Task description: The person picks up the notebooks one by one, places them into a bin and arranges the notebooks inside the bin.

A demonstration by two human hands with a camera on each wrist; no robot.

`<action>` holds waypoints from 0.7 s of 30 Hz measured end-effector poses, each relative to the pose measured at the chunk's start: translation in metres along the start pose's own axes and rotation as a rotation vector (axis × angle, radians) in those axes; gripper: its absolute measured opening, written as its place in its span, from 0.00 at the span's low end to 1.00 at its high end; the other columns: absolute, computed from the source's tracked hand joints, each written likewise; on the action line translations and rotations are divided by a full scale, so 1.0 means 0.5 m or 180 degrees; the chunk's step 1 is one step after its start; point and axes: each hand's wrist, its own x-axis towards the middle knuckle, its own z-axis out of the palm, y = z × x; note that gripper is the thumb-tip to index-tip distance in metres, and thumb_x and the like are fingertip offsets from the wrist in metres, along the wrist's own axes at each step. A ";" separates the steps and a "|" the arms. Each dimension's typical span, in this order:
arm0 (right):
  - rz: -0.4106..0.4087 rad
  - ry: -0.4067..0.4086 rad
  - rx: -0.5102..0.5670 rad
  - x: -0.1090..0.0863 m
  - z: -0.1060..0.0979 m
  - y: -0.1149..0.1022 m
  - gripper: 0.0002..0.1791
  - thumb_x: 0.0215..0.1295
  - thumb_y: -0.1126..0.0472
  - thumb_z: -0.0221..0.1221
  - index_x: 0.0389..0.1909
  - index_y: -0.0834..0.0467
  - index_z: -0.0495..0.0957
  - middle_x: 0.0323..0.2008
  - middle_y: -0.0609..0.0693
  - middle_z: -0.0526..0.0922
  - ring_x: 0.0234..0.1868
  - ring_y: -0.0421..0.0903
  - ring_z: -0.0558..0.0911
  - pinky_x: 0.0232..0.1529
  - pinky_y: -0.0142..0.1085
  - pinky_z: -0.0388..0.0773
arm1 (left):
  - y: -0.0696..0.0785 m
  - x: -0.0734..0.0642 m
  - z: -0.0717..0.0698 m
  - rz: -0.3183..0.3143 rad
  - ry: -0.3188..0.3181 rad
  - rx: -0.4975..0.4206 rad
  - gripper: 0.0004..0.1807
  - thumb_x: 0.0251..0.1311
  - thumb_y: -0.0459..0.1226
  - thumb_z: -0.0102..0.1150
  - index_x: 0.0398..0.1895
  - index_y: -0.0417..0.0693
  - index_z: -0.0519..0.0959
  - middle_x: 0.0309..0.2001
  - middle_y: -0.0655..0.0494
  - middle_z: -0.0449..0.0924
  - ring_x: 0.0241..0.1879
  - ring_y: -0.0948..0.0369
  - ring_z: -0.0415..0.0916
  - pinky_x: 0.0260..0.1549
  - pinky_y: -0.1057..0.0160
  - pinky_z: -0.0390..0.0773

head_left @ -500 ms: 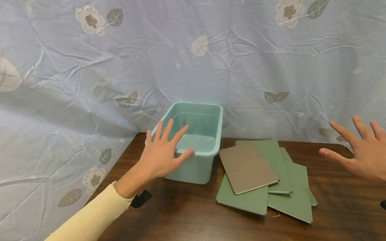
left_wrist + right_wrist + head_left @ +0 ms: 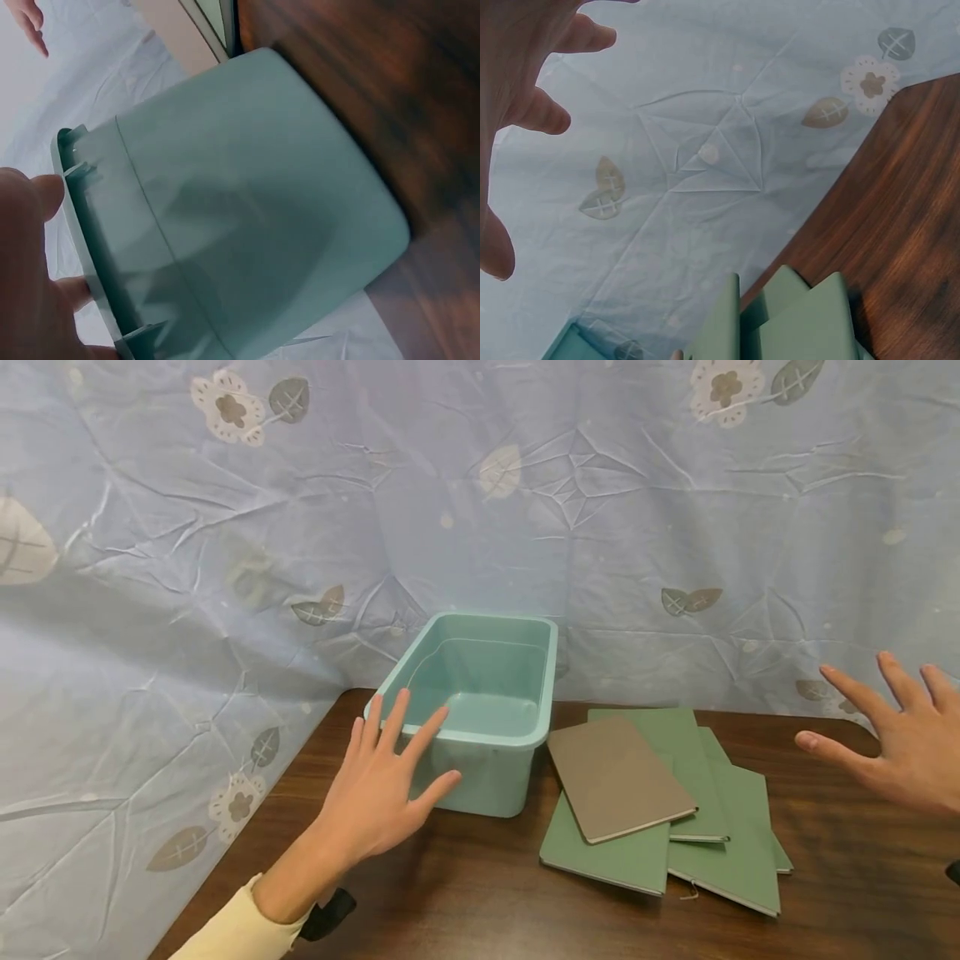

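Note:
My left hand (image 2: 375, 793), fingers spread, hovers in front of a pale teal plastic bin (image 2: 487, 781). In the head view its fingertips overlap the bin's near rim; the left wrist view shows the bin's outer wall (image 2: 225, 195) filling most of the picture. Right of the bin lies a loose pile of notebooks: a brown notebook (image 2: 621, 779) on top of several green notebooks (image 2: 738, 843). My right hand (image 2: 911, 739) is held in the air beyond the pile's right side, fingers spread, holding nothing. Below it in the right wrist view are the green notebooks' edges (image 2: 799, 322).
A dark brown wooden table (image 2: 450, 902) carries the bin and notebooks. Behind and at the left hangs a wrinkled pale blue cloth (image 2: 420, 510) with flower and leaf prints. A black strap (image 2: 327, 915) sits at the left wrist, beside a yellow sleeve (image 2: 240, 927).
My left hand has drawn back toward me and slightly left, away from over the bin's opening. The right hand, bin and notebooks stay as they were, apart from a slight view shift.

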 end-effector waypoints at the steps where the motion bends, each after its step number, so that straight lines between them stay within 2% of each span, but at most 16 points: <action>1: 0.0004 0.0009 -0.0006 0.000 0.000 -0.001 0.53 0.60 0.27 0.52 0.79 0.47 0.44 0.73 0.78 0.44 0.70 0.81 0.43 0.66 0.73 0.41 | 0.000 -0.005 0.003 0.0024 0.0063 0.0015 0.41 0.64 0.70 0.37 0.78 0.77 0.43 0.80 0.43 0.38 0.78 0.36 0.35 0.74 0.34 0.46; 8: -0.0117 0.0191 -0.0112 -0.002 0.000 0.001 0.52 0.60 0.26 0.52 0.79 0.48 0.48 0.69 0.80 0.52 0.67 0.81 0.50 0.64 0.70 0.49 | -0.004 -0.031 0.022 0.0187 0.0495 0.0036 0.41 0.65 0.64 0.47 0.78 0.69 0.49 0.80 0.44 0.38 0.77 0.36 0.40 0.72 0.39 0.58; 11: -0.0181 0.0278 -0.0179 -0.001 0.002 0.003 0.53 0.58 0.26 0.53 0.78 0.48 0.50 0.67 0.81 0.56 0.63 0.80 0.54 0.62 0.68 0.53 | -0.007 -0.035 0.029 0.0278 0.0620 0.0011 0.42 0.64 0.61 0.52 0.78 0.64 0.53 0.80 0.42 0.40 0.77 0.37 0.42 0.72 0.39 0.58; 15: -0.0249 0.0364 -0.0242 0.001 0.003 0.004 0.53 0.56 0.26 0.56 0.77 0.49 0.53 0.64 0.80 0.61 0.59 0.76 0.58 0.58 0.66 0.58 | -0.011 -0.036 0.036 0.0380 0.0804 -0.0105 0.40 0.63 0.56 0.58 0.77 0.61 0.58 0.78 0.38 0.47 0.76 0.37 0.47 0.73 0.38 0.54; 17: -0.0212 0.0332 -0.0227 0.001 0.004 0.005 0.54 0.55 0.26 0.57 0.78 0.48 0.52 0.66 0.79 0.59 0.57 0.75 0.58 0.57 0.66 0.58 | -0.014 -0.034 0.041 0.0446 0.0942 -0.0203 0.38 0.62 0.53 0.60 0.75 0.58 0.62 0.75 0.36 0.53 0.75 0.37 0.50 0.73 0.37 0.53; 21: -0.0099 0.0241 -0.0135 0.001 0.007 0.006 0.54 0.57 0.27 0.56 0.79 0.46 0.47 0.68 0.80 0.54 0.57 0.76 0.57 0.56 0.66 0.56 | -0.020 -0.024 0.055 0.0619 0.1329 -0.0391 0.32 0.63 0.48 0.61 0.70 0.54 0.70 0.68 0.33 0.63 0.72 0.35 0.57 0.71 0.37 0.58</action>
